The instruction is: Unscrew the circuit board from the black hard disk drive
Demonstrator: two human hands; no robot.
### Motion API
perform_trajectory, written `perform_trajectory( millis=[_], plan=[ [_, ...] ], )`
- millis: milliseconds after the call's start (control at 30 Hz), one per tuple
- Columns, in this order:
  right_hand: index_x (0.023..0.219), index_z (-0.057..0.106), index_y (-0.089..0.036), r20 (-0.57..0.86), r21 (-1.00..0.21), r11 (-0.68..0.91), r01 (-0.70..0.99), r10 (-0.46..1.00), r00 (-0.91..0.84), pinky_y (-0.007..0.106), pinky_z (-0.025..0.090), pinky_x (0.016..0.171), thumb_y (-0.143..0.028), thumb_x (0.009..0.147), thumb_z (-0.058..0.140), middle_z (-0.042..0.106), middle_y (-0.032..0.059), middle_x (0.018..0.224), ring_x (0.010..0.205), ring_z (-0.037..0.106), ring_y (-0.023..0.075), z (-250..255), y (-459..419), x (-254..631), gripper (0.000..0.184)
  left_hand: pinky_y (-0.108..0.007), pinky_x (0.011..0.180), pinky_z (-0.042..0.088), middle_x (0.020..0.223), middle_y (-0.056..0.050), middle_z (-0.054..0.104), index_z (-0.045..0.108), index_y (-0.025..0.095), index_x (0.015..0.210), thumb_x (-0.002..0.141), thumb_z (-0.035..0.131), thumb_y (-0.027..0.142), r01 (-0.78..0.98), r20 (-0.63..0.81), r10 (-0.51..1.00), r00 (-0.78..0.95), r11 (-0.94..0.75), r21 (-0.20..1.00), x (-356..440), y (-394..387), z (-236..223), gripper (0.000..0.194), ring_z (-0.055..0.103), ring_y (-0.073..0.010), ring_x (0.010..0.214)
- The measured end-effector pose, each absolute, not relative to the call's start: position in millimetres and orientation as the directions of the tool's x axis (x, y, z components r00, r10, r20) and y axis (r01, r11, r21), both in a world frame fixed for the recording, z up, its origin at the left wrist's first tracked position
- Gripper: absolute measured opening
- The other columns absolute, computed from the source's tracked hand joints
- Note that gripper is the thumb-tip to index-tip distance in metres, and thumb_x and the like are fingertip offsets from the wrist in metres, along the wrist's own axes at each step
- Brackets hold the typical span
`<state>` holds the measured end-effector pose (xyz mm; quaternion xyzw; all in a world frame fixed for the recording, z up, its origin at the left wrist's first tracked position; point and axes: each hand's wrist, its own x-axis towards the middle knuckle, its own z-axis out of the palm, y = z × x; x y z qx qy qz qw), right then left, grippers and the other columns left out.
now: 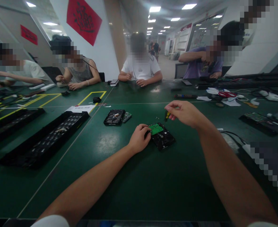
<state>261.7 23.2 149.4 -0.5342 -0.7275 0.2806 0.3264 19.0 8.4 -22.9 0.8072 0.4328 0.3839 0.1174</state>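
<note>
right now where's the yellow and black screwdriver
In the head view, the screwdriver is right of centre, pinched in the right hand, by the far edge of the black drive.

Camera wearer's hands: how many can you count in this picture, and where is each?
2: the left hand at the left side of the black device; the right hand near its far edge, holding a yellow-and-black tool. Neither is fully hidden.
</note>
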Motion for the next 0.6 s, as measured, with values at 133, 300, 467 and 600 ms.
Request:
perform_trajectory(
  millis=[133,300,467,600],
  plan=[
    [0.094,0.074,-0.018,0.17,-0.773,0.268,0.575,0.961,-0.22,0.026,0.055,0.06,-0.032,0.099,0.069,0.075,0.0045,0.077,0.062,0.068,0.0147,148.4,23.0,261.6,0.015,-0.049,0.108,0.055,0.122,-0.012,0.063,0.07,0.022,0.117,0.095,0.063,0.019,0.606,0.521,0.79,0.323,-0.596,0.527,19.5,7.8,-22.9,0.023,0.063,-0.0275,0.12],
    [0.101,0.072,-0.017,0.195,-0.778,0.282,0.561,0.958,-0.21,0.026,0.054,0.053,-0.03,0.095,0.072,0.077,0.0088,0.091,0.062,0.069,0.015,146.1,24.4,263.9,0.014,-0.049,0.108,0.054,0.122,-0.012,0.063,0.07,0.021,0.115,0.096,0.062,0.018,0.603,0.525,0.785,0.33,-0.603,0.523,19.7,7.4,-21.4,0.021,0.063,-0.0274,0.12],
    [0.103,0.074,-0.017,0.177,-0.766,0.266,0.586,0.962,-0.206,0.026,0.056,0.058,-0.024,0.097,0.067,0.075,0.0064,0.079,0.062,0.068,0.0158,145.7,26.2,264.3,0.011,-0.049,0.108,0.054,0.123,-0.012,0.063,0.07,0.021,0.115,0.095,0.062,0.019,0.608,0.522,0.787,0.328,-0.599,0.521,19.3,8.5,-22.8,0.022,0.063,-0.0272,0.12],
    [0.104,0.077,-0.018,0.2,-0.741,0.304,0.598,0.951,-0.235,0.027,0.055,0.06,-0.032,0.099,0.064,0.077,0.0063,0.085,0.066,0.068,0.0162,144.1,26.9,265.3,0.019,-0.049,0.109,0.054,0.123,-0.012,0.063,0.07,0.021,0.115,0.096,0.061,0.019,0.605,0.518,0.788,0.333,-0.6,0.524,19.1,8.1,-22.3,0.021,0.063,-0.0273,0.12]
  ],
)
